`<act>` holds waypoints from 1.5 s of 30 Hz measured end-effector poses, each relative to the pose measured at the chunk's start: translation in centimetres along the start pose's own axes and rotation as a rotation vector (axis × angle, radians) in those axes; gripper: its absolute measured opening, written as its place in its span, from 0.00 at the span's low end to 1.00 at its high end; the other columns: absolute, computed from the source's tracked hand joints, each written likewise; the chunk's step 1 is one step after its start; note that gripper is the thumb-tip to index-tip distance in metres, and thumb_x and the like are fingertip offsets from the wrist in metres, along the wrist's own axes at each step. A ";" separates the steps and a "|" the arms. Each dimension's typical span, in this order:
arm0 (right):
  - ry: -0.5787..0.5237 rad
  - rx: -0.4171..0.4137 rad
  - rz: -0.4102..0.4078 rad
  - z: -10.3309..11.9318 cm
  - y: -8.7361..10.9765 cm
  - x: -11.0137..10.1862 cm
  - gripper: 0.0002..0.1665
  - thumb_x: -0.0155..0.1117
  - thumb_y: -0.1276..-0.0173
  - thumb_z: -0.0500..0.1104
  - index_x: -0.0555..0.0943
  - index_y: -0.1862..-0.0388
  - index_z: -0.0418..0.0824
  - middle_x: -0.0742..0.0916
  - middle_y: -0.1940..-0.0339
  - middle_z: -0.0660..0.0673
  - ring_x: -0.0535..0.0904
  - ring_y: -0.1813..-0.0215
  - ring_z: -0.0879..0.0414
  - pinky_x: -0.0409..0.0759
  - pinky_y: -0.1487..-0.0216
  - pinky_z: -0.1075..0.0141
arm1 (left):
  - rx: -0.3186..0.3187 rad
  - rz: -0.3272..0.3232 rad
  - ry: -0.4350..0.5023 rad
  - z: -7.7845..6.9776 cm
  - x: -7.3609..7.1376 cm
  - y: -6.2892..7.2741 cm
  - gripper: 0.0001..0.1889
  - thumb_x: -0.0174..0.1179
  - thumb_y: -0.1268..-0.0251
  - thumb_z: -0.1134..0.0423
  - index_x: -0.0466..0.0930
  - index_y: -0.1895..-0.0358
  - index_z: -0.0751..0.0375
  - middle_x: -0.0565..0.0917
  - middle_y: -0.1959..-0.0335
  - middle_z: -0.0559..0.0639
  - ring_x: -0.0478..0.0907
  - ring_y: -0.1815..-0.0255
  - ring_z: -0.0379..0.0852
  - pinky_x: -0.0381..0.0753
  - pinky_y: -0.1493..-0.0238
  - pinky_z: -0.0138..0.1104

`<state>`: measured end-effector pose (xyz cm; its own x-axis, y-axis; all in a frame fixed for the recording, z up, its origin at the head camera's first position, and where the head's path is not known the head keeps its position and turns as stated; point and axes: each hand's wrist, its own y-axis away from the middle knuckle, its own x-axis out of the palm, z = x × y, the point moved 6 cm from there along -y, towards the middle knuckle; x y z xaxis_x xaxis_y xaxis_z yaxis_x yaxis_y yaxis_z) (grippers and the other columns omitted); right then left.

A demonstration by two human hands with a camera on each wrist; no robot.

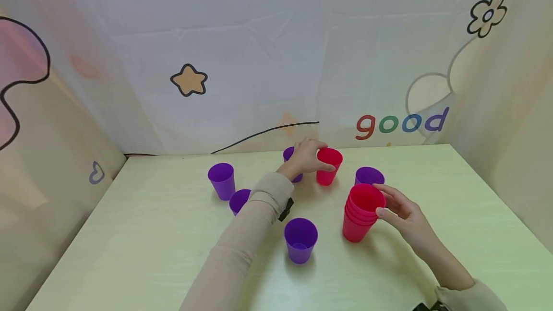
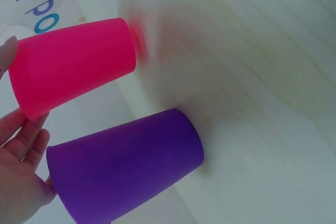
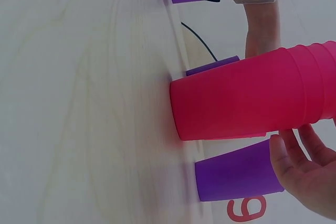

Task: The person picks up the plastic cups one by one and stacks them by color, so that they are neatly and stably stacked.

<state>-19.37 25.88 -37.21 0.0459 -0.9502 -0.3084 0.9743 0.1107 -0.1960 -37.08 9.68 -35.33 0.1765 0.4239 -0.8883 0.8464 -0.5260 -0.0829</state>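
My left hand (image 1: pixel 306 155) reaches to the back of the table and grips a single red plastic cup (image 1: pixel 326 173) near its rim. The left wrist view shows the thumb on one side of this red cup (image 2: pixel 76 66) and the fingers on the other. A purple cup (image 2: pixel 126 166) stands close beside that hand. On the right, my right hand (image 1: pixel 403 215) holds a stack of nested red cups (image 1: pixel 356 227) at its upper rims, thumb in front and fingers behind. The stack (image 3: pixel 226 100) is upright on the table, its open mouth facing up.
Just behind the stack is a purple cup (image 1: pixel 369 175). Another purple cup (image 1: pixel 301 241) stands front centre. Farther left are a purple cup (image 1: pixel 222 181) and one partly hidden by my left sleeve (image 1: pixel 239 199). A printed curtain (image 1: pixel 259 61) hangs behind the pale table (image 1: pixel 142 234).
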 end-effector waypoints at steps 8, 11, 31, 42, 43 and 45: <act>-0.001 0.000 0.001 0.0 0.0 0.0 0.29 0.54 0.33 0.39 0.61 0.34 0.37 0.77 0.52 0.63 0.74 0.51 0.69 0.76 0.56 0.70 | 0.077 -0.039 0.025 -0.8 -0.6 0.9 0.34 0.66 0.52 0.48 0.70 0.40 0.58 0.75 0.47 0.49 0.65 0.47 0.44 0.63 0.47 0.37; -0.005 0.000 0.002 0.1 0.0 0.0 0.29 0.54 0.33 0.39 0.61 0.34 0.37 0.77 0.53 0.62 0.74 0.51 0.69 0.76 0.57 0.70 | 0.094 -0.044 0.036 -1.0 -0.6 1.3 0.34 0.66 0.52 0.48 0.70 0.40 0.59 0.75 0.47 0.50 0.64 0.46 0.44 0.64 0.48 0.36; -0.026 -0.012 0.004 0.2 0.0 0.1 0.28 0.54 0.33 0.38 0.61 0.34 0.38 0.77 0.53 0.63 0.75 0.52 0.68 0.77 0.57 0.70 | 0.087 -0.053 0.154 -1.3 -1.9 3.3 0.34 0.67 0.53 0.49 0.71 0.41 0.58 0.74 0.47 0.48 0.64 0.44 0.44 0.70 0.49 0.37; -0.021 0.001 0.004 0.1 0.0 0.1 0.29 0.54 0.32 0.39 0.60 0.34 0.38 0.77 0.53 0.63 0.75 0.52 0.68 0.77 0.57 0.70 | 0.125 -0.091 0.227 -1.8 -3.2 4.9 0.32 0.68 0.54 0.51 0.73 0.43 0.58 0.75 0.47 0.48 0.64 0.44 0.44 0.69 0.48 0.38; -0.020 0.003 0.004 0.1 0.0 0.1 0.29 0.54 0.32 0.39 0.60 0.34 0.38 0.77 0.53 0.63 0.75 0.52 0.69 0.77 0.57 0.70 | 0.128 -0.095 0.228 -1.9 -3.3 5.0 0.32 0.69 0.54 0.51 0.73 0.43 0.58 0.75 0.47 0.48 0.64 0.43 0.44 0.69 0.48 0.37; -0.020 0.004 0.006 0.1 0.0 0.1 0.29 0.54 0.32 0.39 0.60 0.34 0.38 0.77 0.53 0.63 0.75 0.52 0.69 0.77 0.57 0.70 | 0.138 -0.101 0.231 -1.9 -3.6 5.3 0.32 0.69 0.54 0.52 0.73 0.43 0.58 0.75 0.46 0.49 0.64 0.43 0.44 0.69 0.47 0.38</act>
<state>-19.32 25.70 -37.14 0.0559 -0.9553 -0.2904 0.9749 0.1150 -0.1906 -32.31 6.80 -31.72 0.2178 0.6274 -0.7476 0.7920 -0.5613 -0.2403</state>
